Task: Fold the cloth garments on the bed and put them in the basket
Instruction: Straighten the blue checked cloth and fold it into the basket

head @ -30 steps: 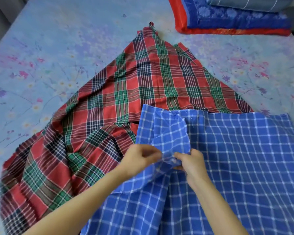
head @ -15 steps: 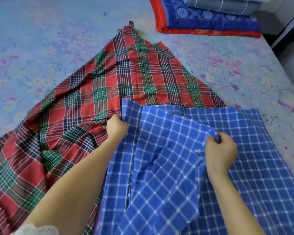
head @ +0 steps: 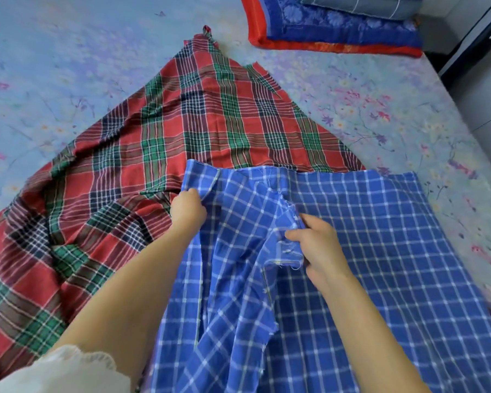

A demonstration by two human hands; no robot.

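Gripping blue checked cloth | hands: left edge, right rumpled fold

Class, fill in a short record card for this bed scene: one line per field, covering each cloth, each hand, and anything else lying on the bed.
blue checked cloth: spread on the bed, overlapping the red plaid cloth's near edge
red plaid cloth: spread out, rumpled at left
left hand: grips the blue cloth's far left edge
right hand: pinches a bunched flap of the blue cloth
bedsheet: pale blue, floral
folded bedding: far right corner
basket: not in view
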